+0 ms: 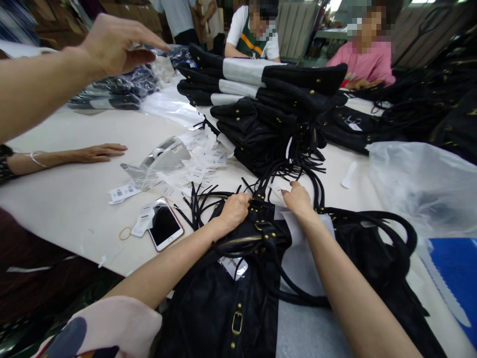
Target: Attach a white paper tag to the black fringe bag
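A black leather handbag (223, 298) with gold studs and a zipper lies at the table's near edge. My left hand (235, 209) grips its top edge by the studs and fringe. My right hand (297, 198) pinches a white sheet of paper (298, 248) that lies over the bag near its black handles (372, 223). Black fringe strands (201, 199) fan out beyond my left hand.
A stack of black bags wrapped in white paper (261, 94) stands mid-table. A tape dispenser (164, 156), barcode tags (122, 191) and a phone (164, 226) lie left. A co-worker's hand (99, 153) rests on the table; another arm (112, 44) reaches across. A clear plastic bag (421, 184) sits right.
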Tool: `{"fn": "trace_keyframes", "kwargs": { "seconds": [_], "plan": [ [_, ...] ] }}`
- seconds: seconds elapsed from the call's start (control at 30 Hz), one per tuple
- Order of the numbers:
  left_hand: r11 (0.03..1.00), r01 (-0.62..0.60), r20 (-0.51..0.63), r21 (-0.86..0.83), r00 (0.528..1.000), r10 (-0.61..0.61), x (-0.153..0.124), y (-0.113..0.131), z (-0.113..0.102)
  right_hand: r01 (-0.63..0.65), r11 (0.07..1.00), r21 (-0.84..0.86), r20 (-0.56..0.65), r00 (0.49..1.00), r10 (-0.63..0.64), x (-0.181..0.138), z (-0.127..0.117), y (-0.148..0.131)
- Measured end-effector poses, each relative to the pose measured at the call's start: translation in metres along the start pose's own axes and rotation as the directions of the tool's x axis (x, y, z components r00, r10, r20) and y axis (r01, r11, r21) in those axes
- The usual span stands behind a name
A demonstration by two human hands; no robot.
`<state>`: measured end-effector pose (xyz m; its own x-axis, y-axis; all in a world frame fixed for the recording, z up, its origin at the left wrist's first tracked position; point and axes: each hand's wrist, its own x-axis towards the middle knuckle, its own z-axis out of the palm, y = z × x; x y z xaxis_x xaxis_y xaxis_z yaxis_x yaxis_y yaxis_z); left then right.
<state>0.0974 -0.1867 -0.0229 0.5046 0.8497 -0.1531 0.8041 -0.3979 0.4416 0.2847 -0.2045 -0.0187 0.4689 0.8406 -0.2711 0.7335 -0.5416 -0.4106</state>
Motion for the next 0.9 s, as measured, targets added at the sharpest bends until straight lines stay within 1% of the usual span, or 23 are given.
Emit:
{"fn": "trace_keyframes", "kwargs": {
  "seconds": [0.03, 0.1, 0.2, 0.3, 0.37, 0.43, 0.5, 0.6, 0.67, 0.7, 0.73, 0.77, 0.83, 0.87, 0.9],
  "plan": [
    [1.0, 0.002, 0.0, 0.001, 1.0, -0.002, 0.0, 0.0, 0.0, -0.058, 0.998, -0.022, 0.06, 0.996, 0.059, 0.009, 0.0, 0.002],
    [1.0, 0.009, 0.006, 0.01, 1.0, -0.009, -0.001, 0.001, -0.001, -0.118, 0.992, -0.044, 0.117, 0.986, 0.122, 0.022, 0.003, 0.005],
    [0.999, 0.018, 0.009, 0.049, 1.0, -0.018, -0.003, 0.003, -0.001, -0.192, 0.98, -0.059, 0.13, 0.971, 0.199, 0.029, 0.012, 0.006],
    [0.996, 0.027, -0.006, 0.087, 1.0, -0.026, -0.004, 0.004, 0.001, -0.265, 0.962, -0.063, 0.113, 0.956, 0.271, 0.028, 0.02, 0.008],
    [0.995, 0.037, -0.016, 0.098, 0.999, -0.035, -0.006, 0.004, 0.001, -0.292, 0.955, -0.044, 0.1, 0.95, 0.296, 0.028, 0.022, 0.01],
    [0.994, 0.046, -0.024, 0.103, 0.999, -0.044, -0.008, 0.004, 0.002, -0.3, 0.954, -0.005, 0.097, 0.949, 0.299, 0.028, 0.022, 0.014],
    [0.992, 0.056, -0.039, 0.114, 0.998, -0.052, -0.01, 0.004, 0.002, -0.278, 0.959, 0.06, 0.096, 0.958, 0.272, 0.028, 0.021, 0.017],
    [0.985, 0.083, -0.074, 0.152, 0.995, -0.072, -0.014, 0.006, 0.003, -0.187, 0.958, 0.215, 0.064, 0.982, 0.178, 0.024, 0.016, 0.02],
    [0.979, 0.113, -0.115, 0.171, 0.989, -0.094, -0.016, 0.006, 0.003, -0.113, 0.936, 0.333, 0.02, 0.993, 0.113, 0.019, 0.013, 0.02],
    [0.978, 0.127, -0.142, 0.162, 0.984, -0.104, -0.017, 0.006, 0.003, -0.078, 0.912, 0.402, -0.006, 0.996, 0.088, 0.016, 0.012, 0.02],
    [0.981, 0.138, -0.173, 0.139, 0.978, -0.113, -0.017, 0.006, 0.004, -0.041, 0.868, 0.495, -0.028, 0.998, 0.063, 0.013, 0.011, 0.02],
    [0.985, 0.142, -0.202, 0.1, 0.972, -0.12, -0.018, 0.006, 0.004, -0.003, 0.798, 0.603, -0.044, 0.998, 0.037, 0.01, 0.01, 0.02],
    [0.992, 0.122, -0.252, -0.03, 0.96, -0.126, -0.018, 0.004, 0.005, 0.068, 0.602, 0.796, -0.054, 0.998, -0.042, 0.003, 0.009, 0.019],
    [0.988, 0.098, -0.267, -0.115, 0.955, -0.126, -0.018, 0.003, 0.005, 0.107, 0.518, 0.849, -0.062, 0.993, -0.103, 0.0, 0.008, 0.018],
    [0.975, 0.069, -0.273, -0.21, 0.954, -0.126, -0.017, 0.002, 0.005, 0.159, 0.482, 0.862, -0.08, 0.98, -0.18, -0.003, 0.008, 0.017]
  ]
}}
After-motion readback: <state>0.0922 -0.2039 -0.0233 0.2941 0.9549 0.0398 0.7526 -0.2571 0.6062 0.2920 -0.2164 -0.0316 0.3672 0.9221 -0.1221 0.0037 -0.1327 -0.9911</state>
